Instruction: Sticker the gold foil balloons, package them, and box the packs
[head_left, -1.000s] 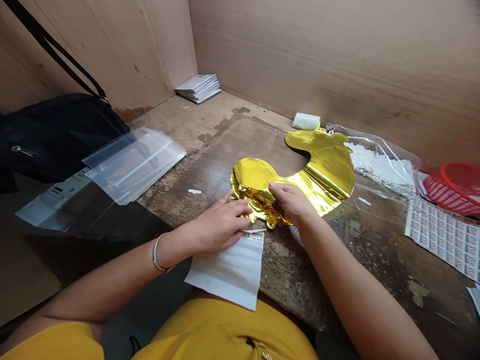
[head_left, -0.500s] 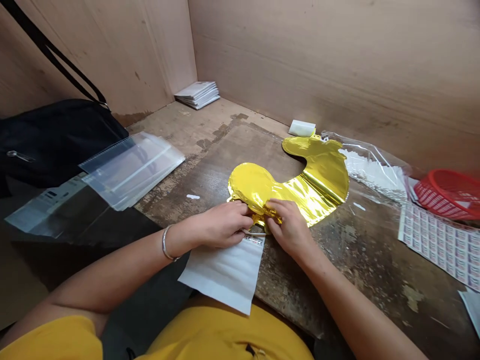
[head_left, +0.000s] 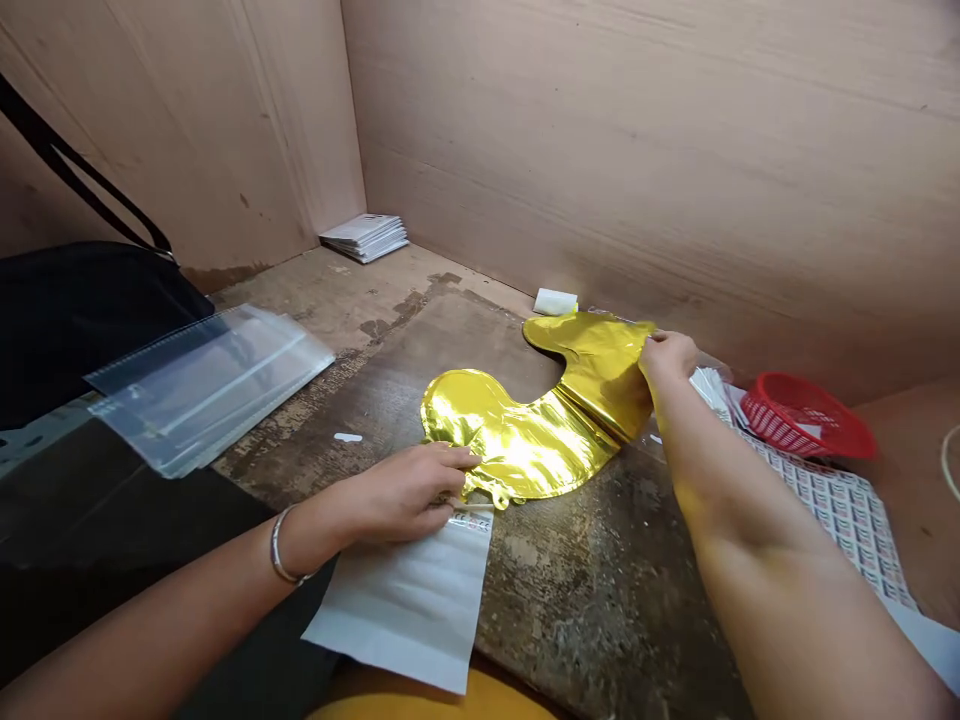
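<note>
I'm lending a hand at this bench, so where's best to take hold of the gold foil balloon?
Pinch the edge of the gold foil balloon at its upper lobe, coming from the right, where the right hand sits. The foil lies flat and thin on the wooden bench, so a thumb-and-finger pinch at the edge probably suits it best.

The left hand (head_left: 397,492) rests by the neck of a flat gold foil balloon (head_left: 525,440), just above a white packet (head_left: 397,610); the right hand (head_left: 667,360) grips the balloon's far edge; clear plastic bags (head_left: 210,388) lie left on the worn wooden surface (head_left: 592,590); a red plastic basket (head_left: 802,415) sits right, beyond a sheet of printed labels (head_left: 832,505)
</note>
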